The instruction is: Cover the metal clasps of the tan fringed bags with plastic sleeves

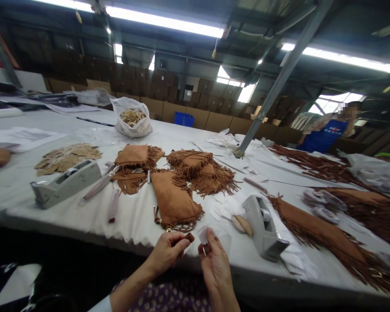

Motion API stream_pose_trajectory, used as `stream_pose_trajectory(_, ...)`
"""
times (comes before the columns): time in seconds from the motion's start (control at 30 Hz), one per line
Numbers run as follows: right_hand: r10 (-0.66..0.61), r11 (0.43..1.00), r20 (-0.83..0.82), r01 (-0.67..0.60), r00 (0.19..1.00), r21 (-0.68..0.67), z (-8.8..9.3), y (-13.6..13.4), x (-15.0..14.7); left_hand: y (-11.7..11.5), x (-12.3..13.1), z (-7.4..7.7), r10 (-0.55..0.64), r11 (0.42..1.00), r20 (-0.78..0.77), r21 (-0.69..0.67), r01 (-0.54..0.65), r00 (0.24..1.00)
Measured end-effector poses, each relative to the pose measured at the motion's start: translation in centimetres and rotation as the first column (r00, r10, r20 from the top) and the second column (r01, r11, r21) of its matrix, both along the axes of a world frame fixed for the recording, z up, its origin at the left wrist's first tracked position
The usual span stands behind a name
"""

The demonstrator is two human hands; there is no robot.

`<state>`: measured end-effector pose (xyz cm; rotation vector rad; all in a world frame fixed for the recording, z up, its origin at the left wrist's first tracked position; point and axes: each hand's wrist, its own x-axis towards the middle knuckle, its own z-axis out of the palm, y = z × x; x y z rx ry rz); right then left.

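Note:
My left hand pinches the end of a small brown leather piece, just in front of a tan fringed bag. Whether that piece is joined to the bag is hidden by my fingers. Between the thumb and fingers of my right hand is a thin, whitish translucent sheet, held over the table's front edge. A grey tape dispenser stands to the right of my right hand, with a small tan piece beside it.
More fringed bags are piled behind. On the left are a second tape dispenser, a stack of tan tags and a filled plastic bag. Long fringed pieces lie on the right. A metal post rises behind; a person in a blue apron stands beyond.

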<state>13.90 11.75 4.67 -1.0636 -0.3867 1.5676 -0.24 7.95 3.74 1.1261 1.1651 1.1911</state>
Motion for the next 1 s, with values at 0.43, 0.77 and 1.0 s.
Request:
stream_pose_trajectory(0.43, 0.148, 0.983, 0.096, -0.157, 0.984, 0.099, 0.1, -0.8, -1.5, -0.2, 0.0, -0.1, -0.022, 1.000, -0.049, 0.016, 0.023, 0.999)
stream_pose_trajectory(0.77, 0.189, 0.906, 0.522, -0.352, 0.832, 0.234, -0.4, -1.1, -1.0, -0.3, -0.8, -0.2, -0.079, 0.997, 0.043, 0.019, 0.078, 0.996)
stream_pose_trajectory(1.0, 0.305, 0.822, 0.637, -0.533, 0.708, 0.200, 0.6, -1.8, -1.5, -0.7, -1.4, 0.1, -0.096, 0.984, -0.048, 0.145, 0.102, 0.994)
